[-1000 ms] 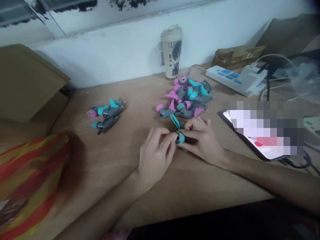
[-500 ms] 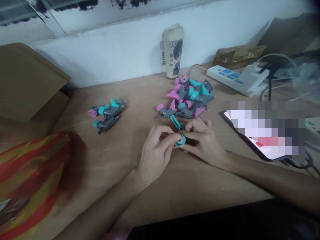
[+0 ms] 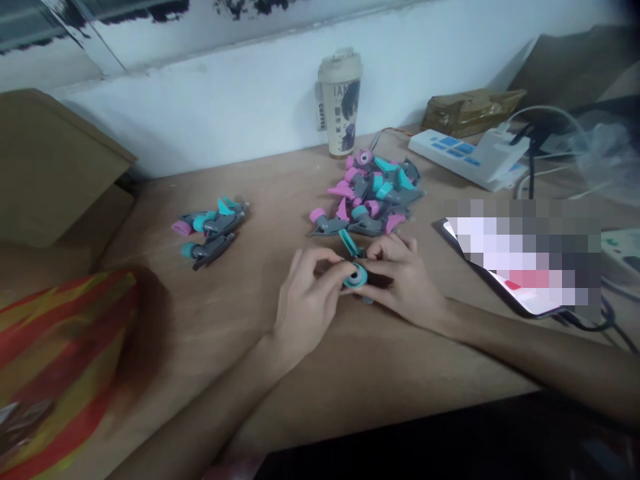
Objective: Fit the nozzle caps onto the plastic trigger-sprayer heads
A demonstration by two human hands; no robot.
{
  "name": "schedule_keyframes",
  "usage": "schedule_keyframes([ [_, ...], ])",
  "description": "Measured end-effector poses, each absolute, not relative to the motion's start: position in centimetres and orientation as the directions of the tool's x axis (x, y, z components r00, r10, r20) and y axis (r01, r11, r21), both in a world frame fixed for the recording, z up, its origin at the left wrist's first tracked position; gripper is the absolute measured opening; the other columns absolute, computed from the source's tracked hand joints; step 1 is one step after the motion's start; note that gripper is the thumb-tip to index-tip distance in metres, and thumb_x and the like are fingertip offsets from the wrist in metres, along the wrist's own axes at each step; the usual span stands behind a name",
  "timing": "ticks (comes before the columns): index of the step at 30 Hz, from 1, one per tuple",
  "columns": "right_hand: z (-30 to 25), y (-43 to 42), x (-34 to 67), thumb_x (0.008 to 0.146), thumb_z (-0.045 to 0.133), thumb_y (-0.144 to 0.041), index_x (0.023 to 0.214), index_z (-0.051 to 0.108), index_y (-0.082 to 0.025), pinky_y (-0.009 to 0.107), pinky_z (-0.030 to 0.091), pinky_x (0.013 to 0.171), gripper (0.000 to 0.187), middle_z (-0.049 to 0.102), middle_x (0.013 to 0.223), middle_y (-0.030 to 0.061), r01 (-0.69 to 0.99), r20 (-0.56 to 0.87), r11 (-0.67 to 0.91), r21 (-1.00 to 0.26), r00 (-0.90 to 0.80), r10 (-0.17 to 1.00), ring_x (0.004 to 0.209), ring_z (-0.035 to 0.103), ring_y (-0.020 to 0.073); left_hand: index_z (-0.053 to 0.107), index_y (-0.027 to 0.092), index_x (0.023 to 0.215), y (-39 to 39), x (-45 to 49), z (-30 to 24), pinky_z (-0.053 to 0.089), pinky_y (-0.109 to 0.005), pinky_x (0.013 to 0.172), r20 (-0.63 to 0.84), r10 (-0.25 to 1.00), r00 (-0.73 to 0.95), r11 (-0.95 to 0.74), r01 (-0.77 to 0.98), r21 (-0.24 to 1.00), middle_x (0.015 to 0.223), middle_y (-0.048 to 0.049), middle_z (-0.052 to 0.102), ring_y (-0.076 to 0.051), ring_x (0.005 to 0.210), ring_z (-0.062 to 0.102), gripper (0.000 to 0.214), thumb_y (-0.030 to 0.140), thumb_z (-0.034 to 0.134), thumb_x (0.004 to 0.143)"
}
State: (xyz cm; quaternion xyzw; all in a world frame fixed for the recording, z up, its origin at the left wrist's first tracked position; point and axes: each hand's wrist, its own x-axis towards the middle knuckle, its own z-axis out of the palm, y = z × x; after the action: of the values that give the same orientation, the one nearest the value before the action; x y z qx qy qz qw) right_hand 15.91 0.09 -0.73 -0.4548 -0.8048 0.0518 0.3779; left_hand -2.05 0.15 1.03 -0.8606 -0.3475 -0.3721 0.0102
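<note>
My left hand is closed, thumb and fingers pinching the rim of a teal wheel-like ring with a pale grey centre. The ring belongs to a grey plastic toy part with a teal fin sticking up behind my fingers. From the other side, my right hand grips the same toy part, and its fingers hide most of the grey body. Just beyond my hands lies a pile of similar grey parts with pink and teal rings and fins. A smaller group of such parts rests to the left.
A lidded coffee cup stands against the wall. To the right are a white power strip with cables, a taped brown package and a phone. Cardboard and a red-yellow striped bag occupy the left side.
The whole view has shifted slightly. My left fingertips sit a little differently on the teal ring, whose open face shows more. Both hands keep their hold on the toy part.
</note>
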Motion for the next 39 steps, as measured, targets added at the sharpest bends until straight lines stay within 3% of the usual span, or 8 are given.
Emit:
schedule_keyframes([
  [6, -0.5, 0.0, 16.2, 0.083, 0.06, -0.035, 0.091, 0.068, -0.023, 0.037, 0.035, 0.08, 0.017, 0.048, 0.085, 0.0027, 0.63, 0.565, 0.581, -0.515, -0.261, 0.783, 0.086, 0.049, 0.0177, 0.061, 0.022, 0.103, -0.6, -2.3, 1.5, 0.051, -0.028, 0.074, 0.679, 0.578, 0.453, -0.78, 0.551, 0.296, 0.097, -0.0044, 0.054, -0.015, 0.086, 0.055, 0.025, 0.009, 0.056, 0.082],
  [12, -0.5, 0.2, 16.4, 0.081, 0.061, -0.027, 0.103, 0.065, -0.025, 0.034, 0.045, 0.079, 0.023, 0.047, 0.091, 0.0024, 0.42, 0.531, 0.59, -0.69, -0.261, 0.806, 0.088, 0.052, 0.0165, 0.052, 0.019, 0.109, -0.6, -2.5, 1.3, 0.053, -0.032, 0.074, 0.644, 0.698, 0.314, -0.706, 0.455, 0.543, 0.104, -0.0071, 0.055, -0.018, 0.09, 0.058, 0.034, 0.021, 0.062, 0.077],
  [16, -0.3, 0.3, 16.4, 0.078, 0.065, -0.029, 0.103, 0.065, -0.025, 0.033, 0.046, 0.079, 0.025, 0.048, 0.091, 0.0023, 0.383, 0.533, 0.589, -0.711, -0.253, 0.807, 0.086, 0.053, 0.0155, 0.048, 0.021, 0.117, 1.2, -3.0, 0.5, 0.052, -0.034, 0.079, 0.427, 0.871, 0.243, -0.488, 0.325, 0.81, 0.113, -0.0102, 0.056, -0.022, 0.103, 0.057, 0.039, 0.03, 0.061, 0.081],
  [20, 0.1, 0.0, 16.3, 0.078, 0.065, -0.03, 0.1, 0.065, -0.024, 0.03, 0.047, 0.078, 0.023, 0.055, 0.093, 0.0026, 0.339, 0.522, 0.616, -0.711, -0.332, 0.786, 0.089, 0.057, 0.0153, 0.049, 0.023, 0.121, 2.4, -3.1, 0.7, 0.051, -0.037, 0.084, 0.138, 0.843, 0.52, -0.226, 0.11, 0.968, 0.113, -0.0095, 0.061, -0.023, 0.101, 0.061, 0.051, 0.029, 0.069, 0.074],
  [24, 0.1, -0.7, 15.9, 0.078, 0.065, -0.029, 0.102, 0.058, -0.024, 0.027, 0.048, 0.077, 0.025, 0.064, 0.097, 0.0005, 0.358, 0.415, 0.537, -0.764, -0.365, 0.834, 0.087, 0.062, 0.0148, 0.047, 0.024, 0.123, 2.4, -3.0, 1.1, 0.053, -0.034, 0.078, 0.057, 0.822, 0.567, -0.073, 0.006, 0.997, 0.107, -0.0077, 0.063, -0.021, 0.094, 0.064, 0.063, 0.024, 0.075, 0.067],
  [29, -0.3, -1.0, 15.8, 0.066, 0.075, -0.038, 0.095, 0.046, -0.024, 0.027, 0.049, 0.068, 0.043, 0.062, 0.09, -0.0015, 0.312, 0.292, 0.374, -0.873, -0.279, 0.915, 0.077, 0.062, 0.0146, 0.063, 0.019, 0.095, 2.5, -3.2, 1.2, 0.052, -0.03, 0.074, -0.042, 0.808, 0.588, -0.008, 0.082, 0.997, 0.087, -0.0025, 0.067, -0.016, 0.08, 0.064, 0.027, 0.025, 0.073, 0.071],
  [34, 0.8, -0.2, 16.8, 0.082, 0.059, -0.026, 0.107, 0.049, -0.024, 0.033, 0.048, 0.085, 0.027, 0.062, 0.101, 0.0017, 0.016, 0.161, 0.199, -0.98, -0.528, 0.834, 0.095, 0.06, 0.0157, 0.062, 0.019, 0.085, 3.1, -3.7, 0.8, 0.051, -0.026, 0.064, -0.005, 0.841, 0.54, -0.02, 0.04, 0.999, 0.075, -0.0001, 0.064, -0.014, 0.068, 0.061, 0.021, 0.029, 0.073, 0.07],
  [39, 1.3, 0.1, 17.1, 0.082, 0.06, -0.024, 0.104, 0.057, -0.022, 0.032, 0.049, 0.084, 0.022, 0.064, 0.094, 0.0005, -0.006, 0.133, 0.149, -0.989, -0.485, 0.864, 0.09, 0.062, 0.0137, 0.063, 0.019, 0.086, 3.3, -4.0, 0.4, 0.051, -0.027, 0.066, -0.006, 0.835, 0.55, -0.019, 0.04, 0.999, 0.077, -0.0003, 0.064, -0.013, 0.07, 0.061, 0.023, 0.03, 0.074, 0.07],
])
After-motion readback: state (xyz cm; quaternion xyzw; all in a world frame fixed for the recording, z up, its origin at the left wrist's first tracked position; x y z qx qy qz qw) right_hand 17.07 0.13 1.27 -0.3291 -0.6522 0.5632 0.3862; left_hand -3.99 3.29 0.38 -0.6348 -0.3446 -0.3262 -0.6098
